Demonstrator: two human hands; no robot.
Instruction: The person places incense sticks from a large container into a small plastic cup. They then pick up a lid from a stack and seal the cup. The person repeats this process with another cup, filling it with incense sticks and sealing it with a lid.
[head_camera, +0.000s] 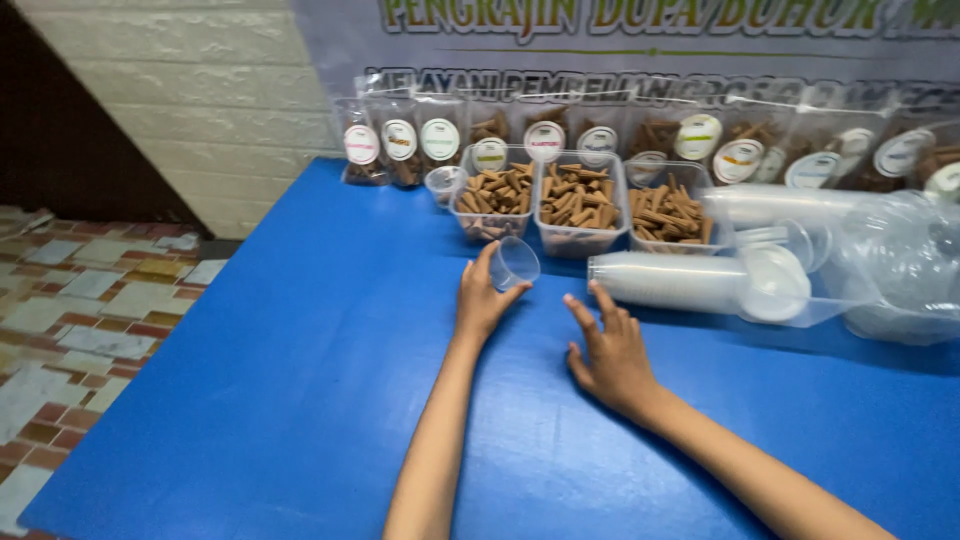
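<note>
Right hand (610, 355) rests open and empty on the blue surface (300, 400); left hand (482, 300) pinches one empty clear cup (515, 262), brown sticks (578, 195) not yet inside

Small home-run packing stall for incense cones: blue table (300, 400), labelled pouches (400, 150) lined under a printed banner (640, 50), open tubs of brown cones (580, 200), sleeves of plastic cups (670, 280), tiled floor (80, 300).
</note>
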